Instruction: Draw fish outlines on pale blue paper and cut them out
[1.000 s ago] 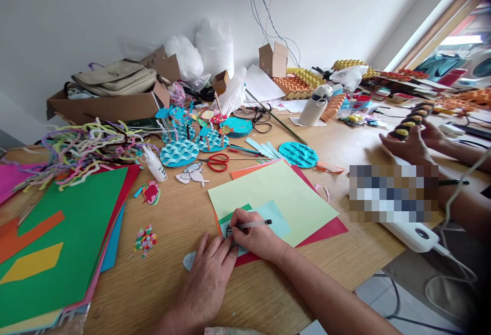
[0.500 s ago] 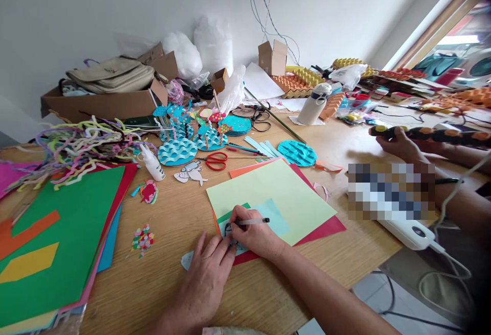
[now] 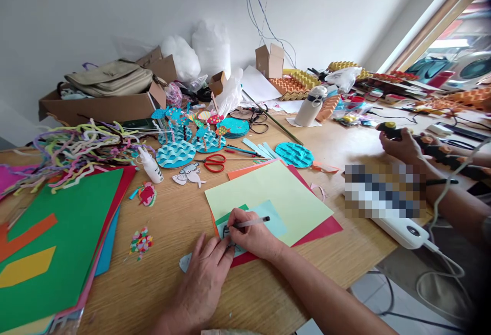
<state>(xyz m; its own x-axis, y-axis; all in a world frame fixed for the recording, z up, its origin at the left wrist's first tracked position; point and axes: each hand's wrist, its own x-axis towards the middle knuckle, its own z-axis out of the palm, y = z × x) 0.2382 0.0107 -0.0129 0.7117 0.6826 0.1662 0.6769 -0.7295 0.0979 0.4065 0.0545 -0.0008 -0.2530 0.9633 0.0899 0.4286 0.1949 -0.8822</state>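
My right hand [image 3: 251, 232] grips a pen [image 3: 253, 222], its tip on a small light-blue paper [image 3: 239, 248] with dark drawn lines. Flat on the table, my left hand [image 3: 207, 273] has its fingers slightly spread, their tips at the edge of that paper. Beneath my right hand lie a pale green sheet [image 3: 268, 192], a red sheet and other coloured papers. A cut-out drawing [image 3: 188, 175] rests near the red-handled scissors [image 3: 215, 163]. White glue bottle [image 3: 150, 166] stands left of them.
Green paper stack [image 3: 72, 238] lies at left, pipe cleaners [image 3: 92, 151] behind it. Blue wave-patterned discs [image 3: 175, 154] stand mid-table. At right, another person's hands [image 3: 404, 146] hold a dark strip above a white power strip [image 3: 406, 230]. A white bottle [image 3: 310, 107] stands farther back.
The view has shifted slightly. The other person's hands have moved, and the dark strip is tilted down more to the right. My hands stay almost in place, pen still on the paper.
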